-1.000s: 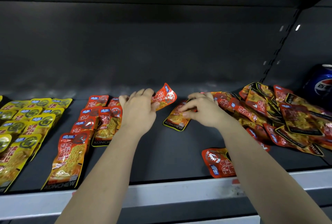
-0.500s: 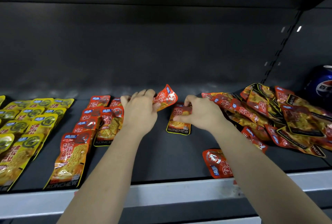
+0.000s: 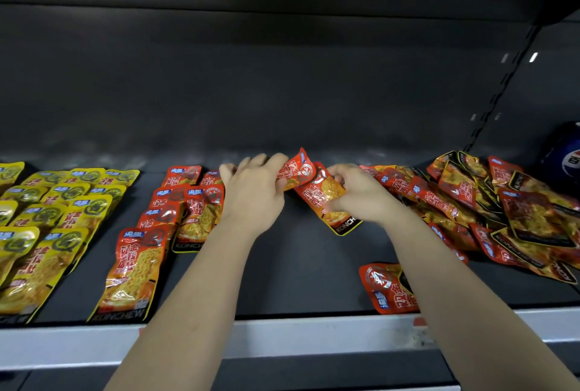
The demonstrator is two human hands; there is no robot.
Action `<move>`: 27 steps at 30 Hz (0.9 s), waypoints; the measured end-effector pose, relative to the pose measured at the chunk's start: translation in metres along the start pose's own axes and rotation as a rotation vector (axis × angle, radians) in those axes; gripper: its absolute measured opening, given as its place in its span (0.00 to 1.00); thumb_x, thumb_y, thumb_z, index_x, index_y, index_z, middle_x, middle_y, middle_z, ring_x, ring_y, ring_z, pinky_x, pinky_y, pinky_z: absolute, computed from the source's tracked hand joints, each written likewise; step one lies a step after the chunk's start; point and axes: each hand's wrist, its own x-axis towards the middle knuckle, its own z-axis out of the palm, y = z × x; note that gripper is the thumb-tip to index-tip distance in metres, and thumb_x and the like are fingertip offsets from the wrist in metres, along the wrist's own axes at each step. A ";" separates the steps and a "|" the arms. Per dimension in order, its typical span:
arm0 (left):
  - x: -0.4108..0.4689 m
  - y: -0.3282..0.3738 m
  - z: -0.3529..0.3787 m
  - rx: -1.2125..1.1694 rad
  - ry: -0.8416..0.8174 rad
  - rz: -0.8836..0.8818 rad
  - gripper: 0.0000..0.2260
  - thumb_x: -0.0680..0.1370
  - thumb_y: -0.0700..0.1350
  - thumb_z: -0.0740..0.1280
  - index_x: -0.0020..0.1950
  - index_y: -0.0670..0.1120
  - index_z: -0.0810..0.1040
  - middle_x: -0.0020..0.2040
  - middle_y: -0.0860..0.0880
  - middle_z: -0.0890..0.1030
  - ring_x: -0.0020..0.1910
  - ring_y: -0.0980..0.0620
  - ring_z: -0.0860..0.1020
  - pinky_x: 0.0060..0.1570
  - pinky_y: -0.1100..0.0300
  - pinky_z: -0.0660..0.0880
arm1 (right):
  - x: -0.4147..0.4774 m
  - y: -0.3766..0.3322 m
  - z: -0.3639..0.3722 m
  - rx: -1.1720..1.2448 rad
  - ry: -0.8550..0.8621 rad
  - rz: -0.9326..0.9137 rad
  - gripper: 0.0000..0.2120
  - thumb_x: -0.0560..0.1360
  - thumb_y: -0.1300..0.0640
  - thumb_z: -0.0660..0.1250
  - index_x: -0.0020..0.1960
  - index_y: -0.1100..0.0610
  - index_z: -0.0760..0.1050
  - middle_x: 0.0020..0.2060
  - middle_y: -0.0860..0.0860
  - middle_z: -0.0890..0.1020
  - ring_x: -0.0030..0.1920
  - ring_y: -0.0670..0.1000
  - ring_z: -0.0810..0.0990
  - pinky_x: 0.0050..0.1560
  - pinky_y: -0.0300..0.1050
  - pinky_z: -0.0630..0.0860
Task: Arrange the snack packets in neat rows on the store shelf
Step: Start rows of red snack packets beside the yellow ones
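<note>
A raised red packet [image 3: 295,171] is being pinched at one end by the left hand [image 3: 251,193], clear of the shelf [image 3: 298,265]. A second red packet [image 3: 326,202] is being gripped in the curled fingers of the right hand [image 3: 361,196], just to the right. Its long axis is slanting from back-left to front-right, with the black bottom edge nearest the front. The two seem to be overlapping at their tops, though blur is making this uncertain. The red rows [image 3: 188,211], laid front to back, are lying left of both hands and nearer the left one, so a leftward carry and a squaring turn are judged to be needed. The loose heap [image 3: 502,208] is lying to the right.
</note>
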 end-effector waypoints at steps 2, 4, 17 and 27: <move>0.000 0.002 -0.003 0.028 0.012 0.042 0.13 0.78 0.46 0.62 0.63 0.54 0.72 0.53 0.53 0.76 0.56 0.48 0.73 0.55 0.52 0.56 | 0.001 -0.004 -0.001 0.017 0.043 -0.018 0.24 0.70 0.63 0.73 0.61 0.51 0.69 0.52 0.49 0.79 0.53 0.51 0.79 0.53 0.48 0.77; 0.002 0.003 -0.008 0.059 0.028 0.075 0.14 0.77 0.47 0.62 0.62 0.53 0.73 0.53 0.52 0.77 0.55 0.49 0.73 0.55 0.52 0.55 | 0.002 -0.007 -0.001 -0.006 0.102 -0.051 0.17 0.73 0.60 0.71 0.59 0.52 0.69 0.49 0.49 0.80 0.50 0.51 0.80 0.49 0.47 0.76; -0.007 -0.078 -0.060 0.135 0.077 0.132 0.15 0.71 0.54 0.58 0.52 0.51 0.77 0.40 0.51 0.75 0.44 0.45 0.77 0.43 0.56 0.52 | -0.017 -0.066 0.003 0.201 0.210 0.000 0.10 0.71 0.59 0.73 0.49 0.54 0.75 0.39 0.50 0.85 0.40 0.49 0.84 0.40 0.45 0.80; -0.028 -0.155 -0.080 0.177 0.130 0.059 0.14 0.73 0.53 0.60 0.51 0.48 0.78 0.39 0.48 0.77 0.42 0.42 0.78 0.46 0.51 0.58 | -0.019 -0.123 0.106 0.567 -0.042 0.099 0.21 0.72 0.62 0.73 0.62 0.54 0.70 0.47 0.56 0.84 0.41 0.50 0.83 0.35 0.40 0.74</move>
